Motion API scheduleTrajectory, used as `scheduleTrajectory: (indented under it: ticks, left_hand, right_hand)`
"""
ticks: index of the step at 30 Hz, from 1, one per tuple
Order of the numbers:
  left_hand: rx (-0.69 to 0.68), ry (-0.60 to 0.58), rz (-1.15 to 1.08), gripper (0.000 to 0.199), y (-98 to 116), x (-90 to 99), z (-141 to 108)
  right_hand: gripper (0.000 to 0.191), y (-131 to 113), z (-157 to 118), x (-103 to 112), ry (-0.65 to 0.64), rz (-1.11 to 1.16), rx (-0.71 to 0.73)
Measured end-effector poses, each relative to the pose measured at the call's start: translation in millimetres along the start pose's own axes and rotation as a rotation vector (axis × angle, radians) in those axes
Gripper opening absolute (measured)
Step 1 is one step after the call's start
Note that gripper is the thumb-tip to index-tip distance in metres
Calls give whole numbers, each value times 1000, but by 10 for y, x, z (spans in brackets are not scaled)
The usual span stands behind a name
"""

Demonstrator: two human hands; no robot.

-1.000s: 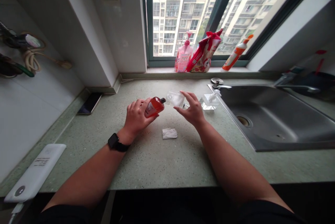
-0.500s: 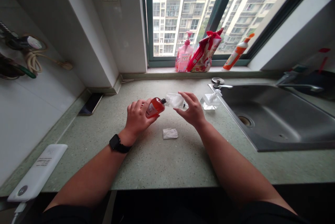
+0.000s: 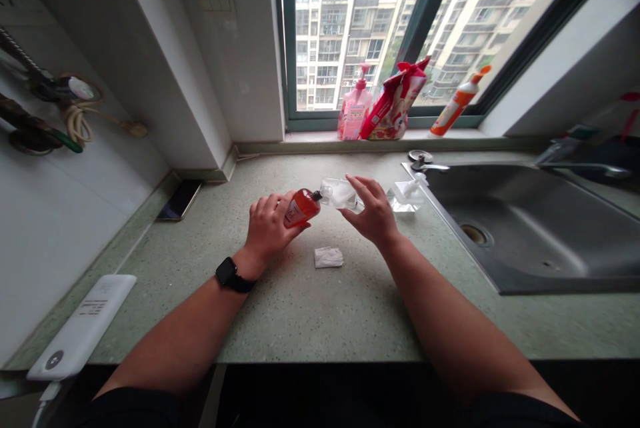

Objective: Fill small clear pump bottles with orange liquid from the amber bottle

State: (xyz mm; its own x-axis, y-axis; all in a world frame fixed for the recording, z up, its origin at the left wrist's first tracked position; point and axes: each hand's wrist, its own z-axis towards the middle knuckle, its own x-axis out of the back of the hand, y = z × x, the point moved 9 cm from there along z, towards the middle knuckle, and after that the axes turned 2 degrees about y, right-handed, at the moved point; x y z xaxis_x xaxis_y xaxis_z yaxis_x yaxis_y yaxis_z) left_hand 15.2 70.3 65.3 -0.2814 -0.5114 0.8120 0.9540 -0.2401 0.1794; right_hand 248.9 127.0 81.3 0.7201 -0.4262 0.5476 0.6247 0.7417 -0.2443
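My left hand (image 3: 271, 223) is wrapped round a bottle of red liquid (image 3: 302, 208), which is tilted with its black threaded neck to the right. That neck meets the mouth of a clear bottle (image 3: 339, 193) lying on its side in the air or on the counter; which one I cannot tell. Thumb and fingers of my right hand (image 3: 371, 211) hold the clear bottle's base end. A folded white tissue (image 3: 329, 257) lies on the counter below the bottles. Right of my right hand is a clear container with a white pump (image 3: 408, 193).
A steel sink (image 3: 545, 215) is at the right, with a drain cover (image 3: 421, 157) by its corner. A phone (image 3: 180, 200) and white power bank (image 3: 83, 327) lie left. The sill holds a pink pump bottle (image 3: 354, 111), red bag (image 3: 396, 105) and orange bottle (image 3: 455, 107).
The whole view has shifted slightly, so everything appears a little further right. Both hands keep their hold on the two bottles, and the bottles stay mouth to mouth.
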Motion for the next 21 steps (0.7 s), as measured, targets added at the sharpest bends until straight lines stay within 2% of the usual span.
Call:
scheduleTrajectory:
  ticks: [11,21]
  left_hand:
    - [23,-26,-34,87,-17,-23,11]
    - [32,-20,-59,88,-30,-15,15]
  right_hand:
    - [73,-70,51,70,1,-20,28]
    - [81,-131,83,94,5,-38,61]
